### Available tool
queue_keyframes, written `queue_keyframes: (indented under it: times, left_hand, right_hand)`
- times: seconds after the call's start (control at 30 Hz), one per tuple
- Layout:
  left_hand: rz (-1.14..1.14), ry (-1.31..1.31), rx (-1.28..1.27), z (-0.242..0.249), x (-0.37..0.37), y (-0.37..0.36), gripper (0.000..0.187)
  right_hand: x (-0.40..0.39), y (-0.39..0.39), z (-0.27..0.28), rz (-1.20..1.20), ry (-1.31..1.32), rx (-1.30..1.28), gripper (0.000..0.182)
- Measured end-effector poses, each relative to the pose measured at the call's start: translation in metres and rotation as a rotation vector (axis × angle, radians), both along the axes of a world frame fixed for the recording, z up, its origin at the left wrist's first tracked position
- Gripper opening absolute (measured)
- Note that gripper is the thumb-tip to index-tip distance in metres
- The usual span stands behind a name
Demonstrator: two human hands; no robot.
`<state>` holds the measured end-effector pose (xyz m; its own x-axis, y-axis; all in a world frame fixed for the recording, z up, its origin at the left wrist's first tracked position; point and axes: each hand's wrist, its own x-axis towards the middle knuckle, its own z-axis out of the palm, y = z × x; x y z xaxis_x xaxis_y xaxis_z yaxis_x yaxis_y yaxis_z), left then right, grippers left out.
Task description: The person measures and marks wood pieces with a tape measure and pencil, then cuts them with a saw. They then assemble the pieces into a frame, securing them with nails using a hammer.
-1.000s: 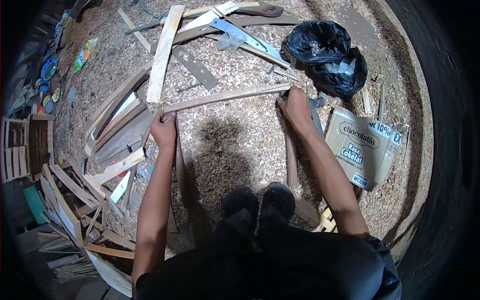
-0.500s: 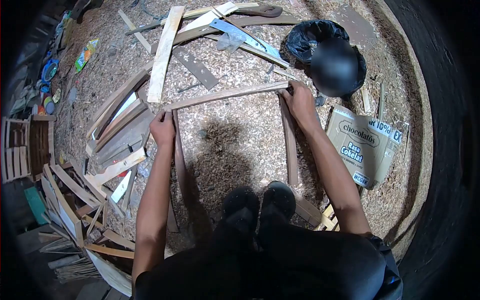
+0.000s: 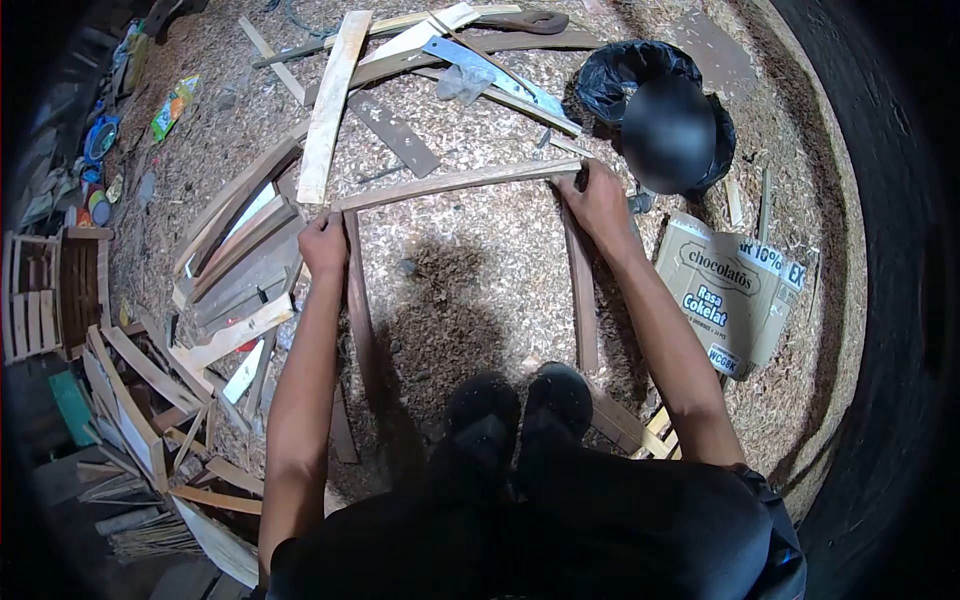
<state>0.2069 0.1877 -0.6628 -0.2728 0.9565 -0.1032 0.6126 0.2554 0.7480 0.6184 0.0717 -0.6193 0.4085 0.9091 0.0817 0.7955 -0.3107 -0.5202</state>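
Observation:
A three-sided wooden frame stands over the wood shavings between my arms, made of a thin crossbar (image 3: 455, 185) and two side pieces. My left hand (image 3: 324, 243) is closed round the left corner, where the crossbar meets the left side piece (image 3: 357, 290). At the other corner my right hand (image 3: 600, 208) grips the crossbar's end and the top of the right side piece (image 3: 581, 300). Fingers of both hands partly cover the joints, so how the pieces are fastened cannot be seen.
Beyond the frame lie a handsaw (image 3: 490, 75), a pale plank (image 3: 333, 105) and a black plastic bag (image 3: 632, 75). On the right is a flattened cardboard box (image 3: 720, 290). Wood offcuts (image 3: 245, 245) pile up on the left. My feet (image 3: 520, 405) stand close behind the frame.
The frame stays almost in place. My right thumb and fingers have shifted slightly inward along the crossbar, and my left hand has settled slightly lower at its corner.

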Motion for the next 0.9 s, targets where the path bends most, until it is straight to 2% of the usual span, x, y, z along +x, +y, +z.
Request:
queue_keyframes:
  times: [0.1, 0.2, 0.3, 0.43, 0.53, 0.63, 0.9]
  left_hand:
    - [-0.015, 0.018, -0.085, 0.007, 0.001, 0.0, 0.042]
    - [-0.05, -0.058, 0.12, -0.017, -0.002, -0.006, 0.05]
    - [-0.163, 0.146, 0.21, 0.01, 0.014, -0.022, 0.059]
    - [-0.28, 0.289, 0.251, 0.018, 0.015, -0.021, 0.053]
    - [-0.277, 0.291, 0.178, 0.027, 0.019, -0.024, 0.051]
    - [-0.343, 0.314, 0.291, 0.024, 0.018, -0.027, 0.051]
    - [-0.338, 0.378, 0.25, 0.022, 0.014, -0.023, 0.052]
  right_hand:
    - [-0.006, 0.001, 0.004, -0.014, -0.009, -0.083, 0.051]
    - [-0.007, 0.004, 0.002, -0.031, -0.001, -0.118, 0.053]
    - [-0.009, 0.002, 0.006, -0.031, -0.009, -0.116, 0.051]
    - [-0.014, 0.001, 0.004, -0.001, -0.06, -0.094, 0.05]
    - [-0.011, 0.0, -0.002, 0.014, -0.09, -0.064, 0.048]
    - [-0.011, -0.002, -0.003, 0.023, -0.095, -0.029, 0.046]
    - [-0.012, 0.001, 0.0, 0.073, -0.04, -0.07, 0.045]
